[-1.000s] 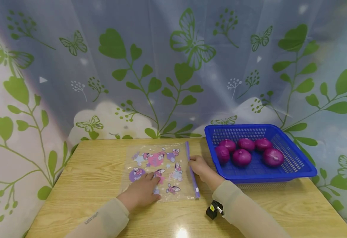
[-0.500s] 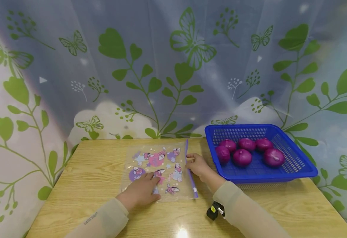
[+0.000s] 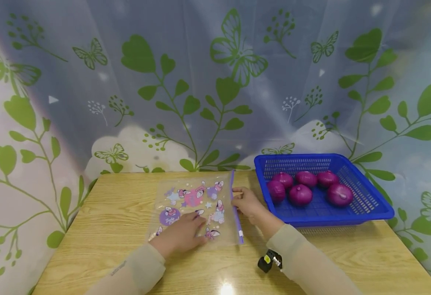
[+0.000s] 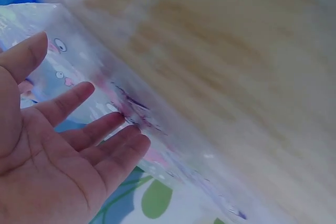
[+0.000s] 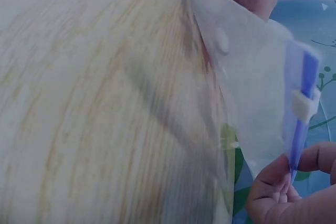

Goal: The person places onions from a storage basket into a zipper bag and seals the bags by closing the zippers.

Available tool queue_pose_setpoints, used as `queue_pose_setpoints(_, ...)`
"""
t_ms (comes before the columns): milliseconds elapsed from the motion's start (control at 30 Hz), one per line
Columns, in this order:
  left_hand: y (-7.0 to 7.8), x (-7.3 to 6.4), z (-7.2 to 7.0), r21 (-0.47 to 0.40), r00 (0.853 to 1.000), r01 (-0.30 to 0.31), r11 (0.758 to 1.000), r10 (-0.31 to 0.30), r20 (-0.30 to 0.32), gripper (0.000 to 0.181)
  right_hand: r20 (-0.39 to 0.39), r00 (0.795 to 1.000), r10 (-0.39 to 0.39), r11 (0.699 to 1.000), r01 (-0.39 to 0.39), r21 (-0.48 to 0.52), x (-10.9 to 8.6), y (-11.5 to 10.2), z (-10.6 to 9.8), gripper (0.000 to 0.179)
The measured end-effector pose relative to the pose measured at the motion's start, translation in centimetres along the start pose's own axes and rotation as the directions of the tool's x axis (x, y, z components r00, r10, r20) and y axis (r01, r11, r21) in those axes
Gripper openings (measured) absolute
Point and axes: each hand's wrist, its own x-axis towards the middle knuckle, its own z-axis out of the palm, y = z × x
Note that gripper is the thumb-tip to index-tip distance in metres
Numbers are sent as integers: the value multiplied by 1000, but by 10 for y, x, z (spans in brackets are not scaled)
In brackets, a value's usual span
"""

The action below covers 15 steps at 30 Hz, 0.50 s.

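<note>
A clear zip bag (image 3: 193, 196) with cartoon prints and a purple zip strip lies on the wooden table in the head view. My right hand (image 3: 248, 205) pinches the zip strip between thumb and fingers. The right wrist view shows that edge raised off the table, with a white slider (image 5: 303, 106) on the strip beyond the pinching right hand (image 5: 294, 187). My left hand (image 3: 183, 233) rests on the near part of the bag, covering some prints. Its fingers are spread and nearly straight in the left wrist view, where the left hand (image 4: 68, 145) lies against the plastic.
A blue perforated basket (image 3: 333, 219) stands to the right of the bag, holding several purple onions (image 3: 301, 195). Part of a black device (image 3: 265, 263) shows at the right wrist. A printed curtain (image 3: 185, 82) hangs behind the wooden table (image 3: 115, 205).
My left hand has shifted slightly right over the bag. The zip edge has moved a little left and away from me, with my right hand still pinching it. The basket stays put.
</note>
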Motion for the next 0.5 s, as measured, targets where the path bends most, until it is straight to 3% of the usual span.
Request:
queue_pose_setpoints(233, 8, 12, 0, -61, 996, -77, 995, 73, -55, 56, 22, 1000, 4, 998, -5, 67, 0, -4, -4, 56)
queue_pose_setpoints(500, 21, 21, 4, -108, 994, -43, 993, 31, -106, 57, 43, 999, -11, 996, 7, 84, -3, -10, -4, 57)
